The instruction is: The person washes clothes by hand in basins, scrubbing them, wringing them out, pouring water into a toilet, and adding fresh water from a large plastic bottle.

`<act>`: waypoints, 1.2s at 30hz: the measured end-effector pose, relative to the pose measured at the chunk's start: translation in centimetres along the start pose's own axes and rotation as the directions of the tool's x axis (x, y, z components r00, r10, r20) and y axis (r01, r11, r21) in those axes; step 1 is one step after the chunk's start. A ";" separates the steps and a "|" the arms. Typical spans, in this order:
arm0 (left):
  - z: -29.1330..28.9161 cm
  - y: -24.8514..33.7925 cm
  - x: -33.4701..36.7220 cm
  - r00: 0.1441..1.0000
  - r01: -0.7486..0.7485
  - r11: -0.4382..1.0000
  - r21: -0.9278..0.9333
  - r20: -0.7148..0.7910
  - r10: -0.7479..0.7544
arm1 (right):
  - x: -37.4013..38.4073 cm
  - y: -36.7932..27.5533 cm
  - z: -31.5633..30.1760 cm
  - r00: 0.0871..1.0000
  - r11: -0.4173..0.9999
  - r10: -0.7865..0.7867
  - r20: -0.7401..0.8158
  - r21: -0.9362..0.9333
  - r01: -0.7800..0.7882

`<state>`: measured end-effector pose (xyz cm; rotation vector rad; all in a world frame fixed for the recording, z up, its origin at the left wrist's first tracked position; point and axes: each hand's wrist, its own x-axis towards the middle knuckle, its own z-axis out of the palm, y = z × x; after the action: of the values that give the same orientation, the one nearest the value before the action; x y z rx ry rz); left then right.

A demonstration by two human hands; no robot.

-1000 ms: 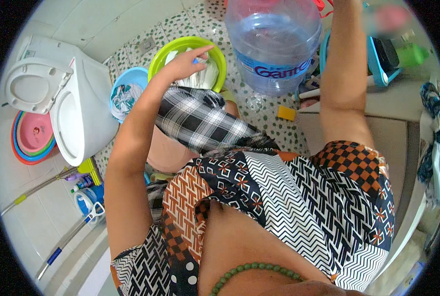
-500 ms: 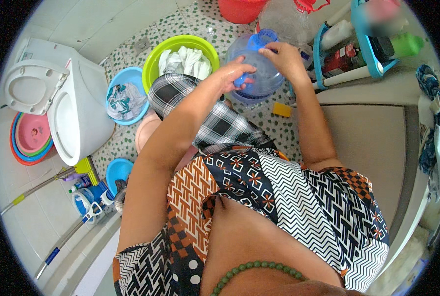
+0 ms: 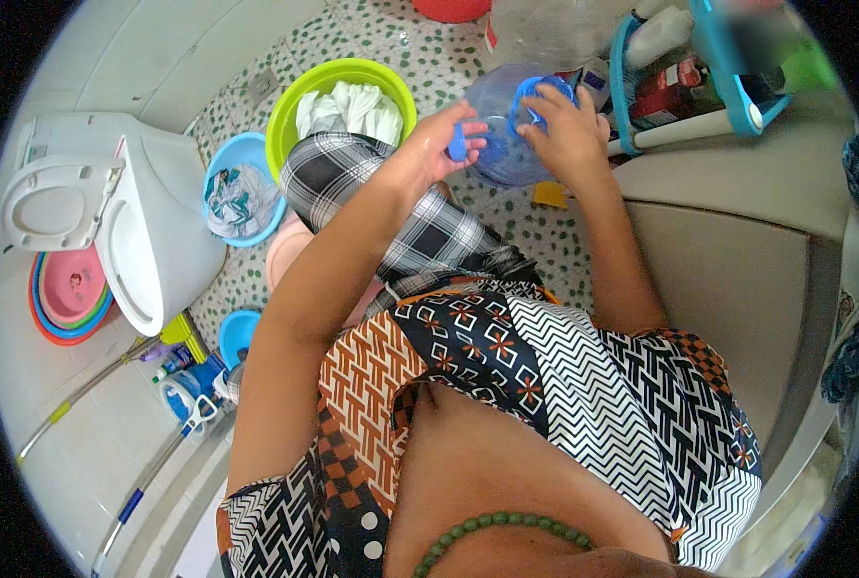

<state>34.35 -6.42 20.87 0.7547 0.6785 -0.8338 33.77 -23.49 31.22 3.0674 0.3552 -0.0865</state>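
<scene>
Upper left: white toilet [image 3: 112, 222], lid up. Next over, green basin [image 3: 299, 101] w/ white cloth. Top centre: big blue water jug [image 3: 502, 144], lower in frame than 1 s ago. Left hand [image 3: 439, 144] now off the basin, fingers pinching a small blue cap [image 3: 457, 146]. Right hand [image 3: 564, 130] clamped on jug's neck.

Light: bright, soft daylight | Shadows: faint | Edges: round black rim, lines bend | Blur: top right corner fuzzy | Middle: sharp
</scene>
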 end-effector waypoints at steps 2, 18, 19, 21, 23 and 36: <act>-0.3 -0.3 -0.5 0.998 -0.065 0.997 -0.046 0.006 0.066 | 0.6 -0.5 0.3 0.983 0.940 -0.162 -0.088 0.290 0.181; 2.7 0.7 -3.7 0.957 -0.269 0.963 0.003 0.113 0.267 | 1.8 1.6 3.7 0.929 0.839 0.063 -0.365 0.523 0.149; 2.6 0.4 -3.6 0.961 -0.252 0.968 0.016 0.118 0.249 | 2.0 2.3 4.7 0.938 0.839 0.086 -0.337 0.533 0.115; 2.3 0.0 -3.6 0.967 -0.226 0.974 0.020 0.123 0.222 | 2.2 3.0 5.9 0.952 0.833 0.130 -0.276 0.551 0.046; 2.1 -0.2 -3.7 0.971 -0.204 0.979 0.002 0.126 0.202 | 2.3 3.2 6.2 0.958 0.828 0.118 -0.261 0.559 0.050; 1.4 -0.4 -3.2 0.959 -0.238 0.971 -0.019 0.153 0.238 | 3.9 3.6 6.5 0.986 0.925 0.069 -0.154 0.380 -0.006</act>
<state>32.71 -6.48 23.92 0.7463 0.4390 -0.6631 38.10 -26.43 24.68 3.4755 0.3200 0.1166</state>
